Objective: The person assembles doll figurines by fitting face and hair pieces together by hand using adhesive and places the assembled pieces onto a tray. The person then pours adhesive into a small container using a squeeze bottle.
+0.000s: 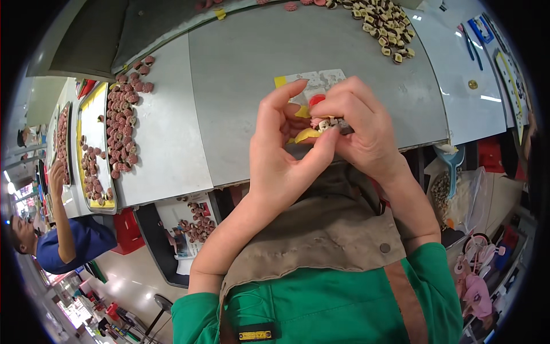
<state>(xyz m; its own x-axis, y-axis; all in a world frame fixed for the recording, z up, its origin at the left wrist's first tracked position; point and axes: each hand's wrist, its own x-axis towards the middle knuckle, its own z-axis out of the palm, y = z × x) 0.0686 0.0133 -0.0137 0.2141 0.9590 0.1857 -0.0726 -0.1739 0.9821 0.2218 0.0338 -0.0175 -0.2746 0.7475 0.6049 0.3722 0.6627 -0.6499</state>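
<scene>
Left hand point(276, 153) and right hand point(366, 129) hold small, lumpy, pale pieces point(325, 124).

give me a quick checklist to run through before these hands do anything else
1. Right hand has the small yellow, pink and cream bits at its fingertips: ok.
2. Left hand has a firm hold on them too: cannot tell, some fingers are hidden.
3. Small cream-and-brown blocky pieces kept away from the hands: ok, heaped toward the far right.
4. Reddish-brown rounded pieces all inside the yellow-lined metal tray: not ok, many lie beside it.
5. Long blue-handled tool away from the hands: ok, lying over on the right.
6. Blue-sleeved co-worker's hand apart: ok, far left.
</scene>
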